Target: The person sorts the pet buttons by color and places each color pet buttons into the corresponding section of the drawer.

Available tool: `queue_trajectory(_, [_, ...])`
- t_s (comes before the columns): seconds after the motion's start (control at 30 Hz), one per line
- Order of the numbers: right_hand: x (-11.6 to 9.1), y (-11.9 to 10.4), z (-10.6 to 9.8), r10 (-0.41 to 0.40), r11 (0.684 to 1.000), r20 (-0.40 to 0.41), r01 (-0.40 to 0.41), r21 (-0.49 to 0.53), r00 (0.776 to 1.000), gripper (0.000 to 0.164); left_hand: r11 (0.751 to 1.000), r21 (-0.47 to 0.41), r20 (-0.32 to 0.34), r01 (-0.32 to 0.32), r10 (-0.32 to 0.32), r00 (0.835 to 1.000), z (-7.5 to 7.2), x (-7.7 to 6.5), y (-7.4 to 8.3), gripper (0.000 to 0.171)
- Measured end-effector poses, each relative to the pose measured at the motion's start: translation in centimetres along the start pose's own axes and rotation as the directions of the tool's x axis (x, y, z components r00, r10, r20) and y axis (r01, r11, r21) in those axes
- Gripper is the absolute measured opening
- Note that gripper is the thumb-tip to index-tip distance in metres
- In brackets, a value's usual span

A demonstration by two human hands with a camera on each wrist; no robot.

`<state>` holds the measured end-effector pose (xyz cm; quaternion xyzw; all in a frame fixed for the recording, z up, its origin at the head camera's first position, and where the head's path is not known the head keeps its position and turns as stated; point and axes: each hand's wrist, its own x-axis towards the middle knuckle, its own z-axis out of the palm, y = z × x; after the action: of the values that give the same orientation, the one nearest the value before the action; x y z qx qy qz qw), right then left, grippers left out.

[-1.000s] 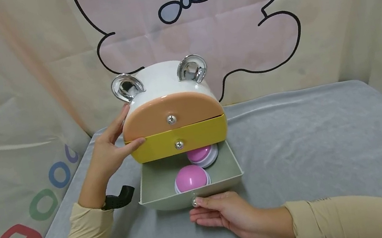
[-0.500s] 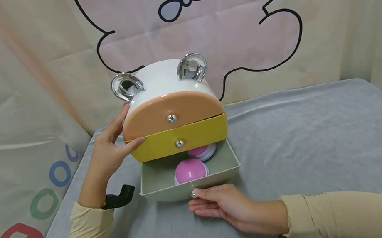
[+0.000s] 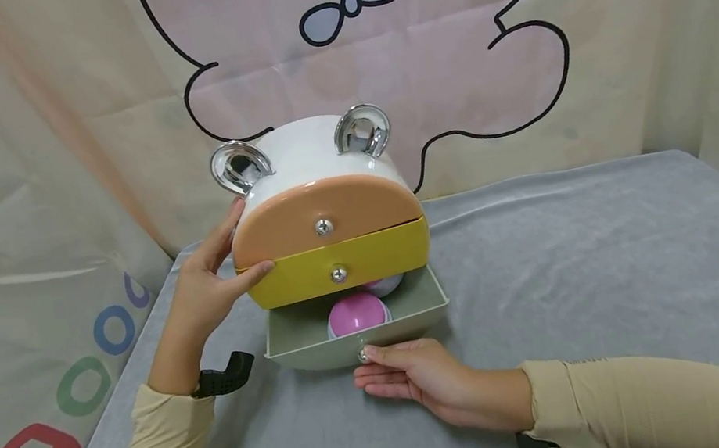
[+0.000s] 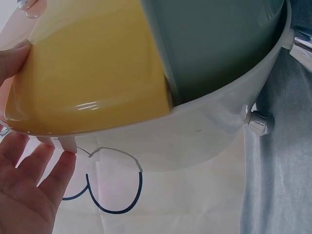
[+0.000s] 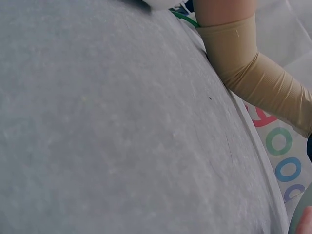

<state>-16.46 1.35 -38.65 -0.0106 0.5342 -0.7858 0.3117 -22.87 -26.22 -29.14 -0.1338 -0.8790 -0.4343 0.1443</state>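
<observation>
In the head view a small drawer box (image 3: 307, 145) with a white domed body and silver ears stands on the cloth. Its upper orange drawer (image 3: 274, 222) and middle yellow drawer (image 3: 297, 278) are closed, while the green bottom drawer (image 3: 318, 358) is partly out. A round pink-topped piece with a white base (image 3: 356, 313) sits in it, and a similar one (image 3: 384, 286) behind is mostly hidden. My left hand (image 3: 202, 286) grips the box's left side, thumb on the yellow front. My right hand (image 3: 428, 379) pinches the green drawer's silver knob (image 3: 363, 354).
A grey cloth (image 3: 597, 279) covers the table. Behind it hangs a printed curtain (image 3: 447, 66), with another sheet (image 3: 50, 252) along the left edge. The right wrist view shows mostly the cloth and a beige sleeve (image 5: 229, 53).
My right hand has moved away from me with the knob, and the green drawer has slid further in. More of the rear pink-topped piece is covered. The left hand keeps its hold.
</observation>
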Motion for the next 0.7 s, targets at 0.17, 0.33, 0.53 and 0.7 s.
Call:
queue_trajectory(0.17, [0.2, -0.1, 0.0, -0.001, 1.000, -0.005, 0.001, -0.002, 1.000, 0.036, 1.000, 0.008, -0.004, 0.001, -0.001, 1.000, 0.1, 0.0, -0.1, 0.079])
queue_trajectory(0.33, [0.4, -0.2, 0.0, -0.006, 1.000, -0.003, 0.006, -0.004, 1.000, 0.038, 1.000, 0.007, -0.009, -0.005, 0.005, 1.000, 0.0, -0.1, -0.2, 0.080])
queue_trajectory(0.53, [0.8, -0.4, 0.1, -0.014, 1.000, -0.005, 0.014, -0.004, 1.000, 0.040, 1.000, 0.006, -0.007, -0.010, 0.011, 1.000, 0.0, -0.1, -0.1, 0.079])
queue_trajectory(0.7, [1.2, -0.4, 0.0, -0.018, 1.000, -0.010, 0.017, -0.005, 1.000, 0.037, 1.000, 0.004, -0.002, -0.004, 0.004, 1.000, 0.0, 0.0, 0.0, 0.079])
